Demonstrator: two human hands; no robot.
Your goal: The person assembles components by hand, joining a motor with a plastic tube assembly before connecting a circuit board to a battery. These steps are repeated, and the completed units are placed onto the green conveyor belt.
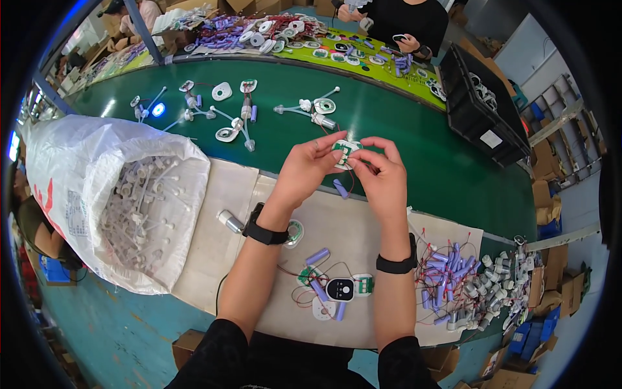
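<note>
Both hands meet above the near edge of the green conveyor belt (402, 149), pinching a small white round plastic disc with a green circuit board set in it (345, 153); the left hand (306, 170) grips its left rim between thumb and fingertips, and the right hand (383, 176) closes on its right rim, fingers curled in tight. Thin red wires trail down from the disc to a small lilac cylindrical battery cell (340, 188) dangling just beneath. The piece looks feather-light and stiff, but the wires and their joints seem delicate, so I judge the rim the safest place to hold, not the leads. Below the wrists lies a pale cardboard sheet (220, 214) carrying more boards and cells (334, 288), and to the right a tangled heap of lilac cells, red wires and grey caps (463, 279). On the left a white woven sack (78, 175) gapes, full of white plastic stems. Finished white lamp pieces (233, 120) lie along the belt, a black plastic crate (483, 97) sits at its far right, and another worker in black (408, 26) sits opposite.
</note>
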